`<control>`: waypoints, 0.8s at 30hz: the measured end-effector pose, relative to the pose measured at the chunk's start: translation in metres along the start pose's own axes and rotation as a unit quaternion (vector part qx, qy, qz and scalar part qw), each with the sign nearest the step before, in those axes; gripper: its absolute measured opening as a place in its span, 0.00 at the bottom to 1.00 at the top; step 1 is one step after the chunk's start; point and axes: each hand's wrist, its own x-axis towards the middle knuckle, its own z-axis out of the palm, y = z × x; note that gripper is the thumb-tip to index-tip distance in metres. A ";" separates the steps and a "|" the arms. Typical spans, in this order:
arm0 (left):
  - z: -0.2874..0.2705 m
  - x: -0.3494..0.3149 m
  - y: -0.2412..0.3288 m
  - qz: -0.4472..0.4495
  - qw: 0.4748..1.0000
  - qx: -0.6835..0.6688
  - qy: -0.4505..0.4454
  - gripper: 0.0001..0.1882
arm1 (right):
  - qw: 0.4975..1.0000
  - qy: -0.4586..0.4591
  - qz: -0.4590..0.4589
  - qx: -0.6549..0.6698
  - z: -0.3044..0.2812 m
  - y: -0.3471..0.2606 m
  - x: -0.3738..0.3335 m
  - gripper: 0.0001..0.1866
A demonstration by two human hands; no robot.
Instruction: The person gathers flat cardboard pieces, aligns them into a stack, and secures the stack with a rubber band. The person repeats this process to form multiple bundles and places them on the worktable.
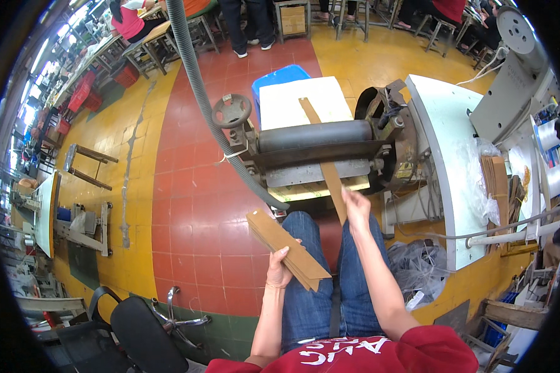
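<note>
My left hand (280, 267) is closed round a stack of long brown strips (285, 245), held slanting over my left thigh. The strips look like leather or board; I cannot tell which. In front of my right knee, my right hand (357, 211) pinches the near part of a single brown strip (331, 180). That strip's far part lies on the metal feed plate (298, 174) of a roller machine, under its dark guard. Beyond the dark roller (314, 137), a brown strip end (308, 109) rests on a white board (280, 102). The part between is hidden.
A handwheel (231, 110) and a grey hose (196, 74) stand left of the roller. To the right is a pale table (445, 124) with cables below. A black chair (146, 336) is behind me at left. People sit at benches far off.
</note>
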 end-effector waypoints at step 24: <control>0.023 0.004 -0.007 0.063 0.987 0.150 -0.001 0.21 | 0.991 -0.054 0.122 -0.025 -0.025 -0.013 -0.043 0.18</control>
